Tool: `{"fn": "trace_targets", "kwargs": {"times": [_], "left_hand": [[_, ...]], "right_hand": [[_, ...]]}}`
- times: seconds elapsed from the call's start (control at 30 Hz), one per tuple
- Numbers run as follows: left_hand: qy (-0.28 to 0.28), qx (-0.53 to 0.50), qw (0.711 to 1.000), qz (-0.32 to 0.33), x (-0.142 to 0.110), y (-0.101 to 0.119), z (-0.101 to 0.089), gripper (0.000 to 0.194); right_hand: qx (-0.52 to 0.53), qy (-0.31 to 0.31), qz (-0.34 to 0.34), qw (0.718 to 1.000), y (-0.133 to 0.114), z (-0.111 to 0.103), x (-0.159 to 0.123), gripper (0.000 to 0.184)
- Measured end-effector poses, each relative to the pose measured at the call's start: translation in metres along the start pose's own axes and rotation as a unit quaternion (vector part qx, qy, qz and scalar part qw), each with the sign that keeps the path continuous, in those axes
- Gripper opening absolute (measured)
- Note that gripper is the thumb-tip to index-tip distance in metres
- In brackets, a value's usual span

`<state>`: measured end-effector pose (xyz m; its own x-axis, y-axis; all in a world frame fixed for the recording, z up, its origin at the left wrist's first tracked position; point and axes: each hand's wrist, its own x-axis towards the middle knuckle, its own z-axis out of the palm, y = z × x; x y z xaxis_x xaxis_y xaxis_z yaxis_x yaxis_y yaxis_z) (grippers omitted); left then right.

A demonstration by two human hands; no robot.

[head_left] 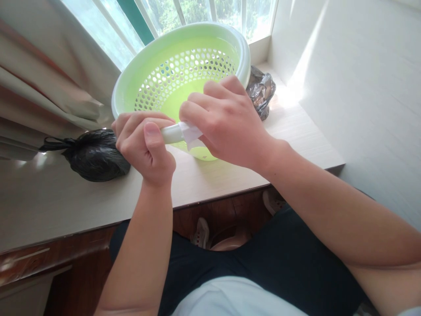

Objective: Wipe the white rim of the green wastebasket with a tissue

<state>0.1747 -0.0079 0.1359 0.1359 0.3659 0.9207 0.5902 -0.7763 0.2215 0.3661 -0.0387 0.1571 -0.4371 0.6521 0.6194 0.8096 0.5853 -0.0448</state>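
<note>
A light green plastic basket [242, 55], with rows of holes in its wall, is on the pale window ledge in front of me. My left hand [144, 142] is closed round the near part of its rim, thumb on top. Just to the right, my right hand [223, 118] closes over the same rim with a thin white wipe [190, 133] folded round it. Whether the wipe is paper or cloth I cannot tell. Most of it is hidden under my right fingers. Between the two hands a short piece of rim shows.
A tied black plastic bag [97, 156] lies left of the basket, and a dark crumpled bag [261, 90] sits behind it on the right. Beige curtains [49, 74] hang at the left. A barred window [197, 11] is behind, a pale wall [362, 87] at the right.
</note>
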Motion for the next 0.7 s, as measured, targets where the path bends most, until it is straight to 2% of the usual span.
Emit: {"fn": "trace_targets", "kwargs": {"times": [0.13, 0.3, 0.47, 0.7], "left_hand": [[0.003, 0.005, 1.000, 0.001, -0.0005, 0.0033, -0.0004, 0.049], [0.008, 0.004, 1.000, 0.007, -0.0007, 0.0036, 0.0001, 0.049], [0.007, -0.001, 1.000, 0.011, -0.0006, 0.0026, -0.0004, 0.048], [0.007, -0.004, 1.000, 0.015, -0.0006, 0.0022, -0.0002, 0.048]], "right_hand": [[0.004, -0.016, -0.004, 1.000, 0.0009, -0.0019, 0.0007, 0.059], [0.006, -0.028, -0.003, 1.000, 0.0017, -0.0028, 0.0016, 0.064], [0.012, -0.049, 0.001, 0.999, 0.0011, -0.0036, 0.0024, 0.058], [0.012, -0.019, -0.005, 1.000, 0.0009, -0.0019, -0.0002, 0.049]]}}
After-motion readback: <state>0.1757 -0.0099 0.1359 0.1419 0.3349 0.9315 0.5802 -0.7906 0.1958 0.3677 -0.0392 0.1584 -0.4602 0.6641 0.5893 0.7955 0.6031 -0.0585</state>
